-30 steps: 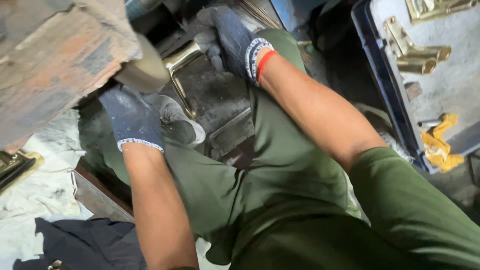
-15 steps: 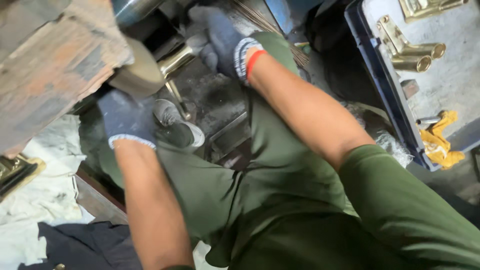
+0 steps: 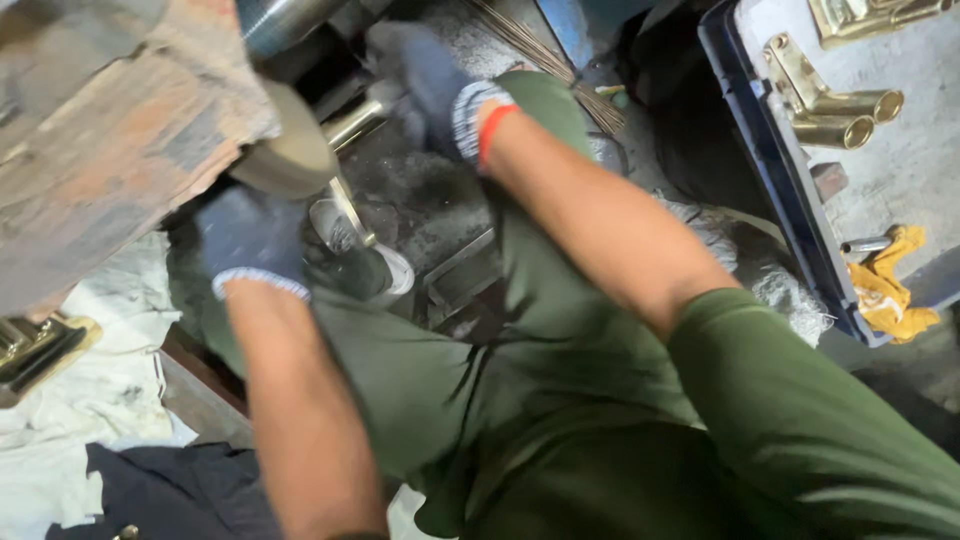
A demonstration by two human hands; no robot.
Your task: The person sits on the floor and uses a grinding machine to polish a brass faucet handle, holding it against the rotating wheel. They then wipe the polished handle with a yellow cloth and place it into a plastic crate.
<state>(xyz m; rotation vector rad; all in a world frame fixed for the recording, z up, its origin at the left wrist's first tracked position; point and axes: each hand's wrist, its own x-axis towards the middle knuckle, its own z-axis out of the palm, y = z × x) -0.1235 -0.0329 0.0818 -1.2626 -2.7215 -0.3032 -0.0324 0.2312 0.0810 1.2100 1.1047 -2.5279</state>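
Since the earlier frame the brass handle [image 3: 352, 150] has swung beneath the wheel, and the right hand [image 3: 425, 75] has slid toward the upper edge of the view; the left hand [image 3: 250, 240] has barely shifted; the rusty machine housing [image 3: 110, 130] fills the upper left, with the tan buffing wheel [image 3: 290, 155] at its lower right edge; green trousers [image 3: 520, 400] take up the middle and bottom; a blue tray [image 3: 790, 190] at right carries brass fittings [image 3: 835, 115], and a yellow rag [image 3: 885, 290] lies at its lower edge; white cloth [image 3: 90, 400] lies at lower left; the handle's long bar runs from upper right, in the right hand, down-left to the wheel, and a shorter leg turns down toward the left hand; the right hand's grip is closed on the bar's upper end; the left hand sits by the lower leg, but whether its grip holds it cannot be told; both hands wear dark knit gloves.
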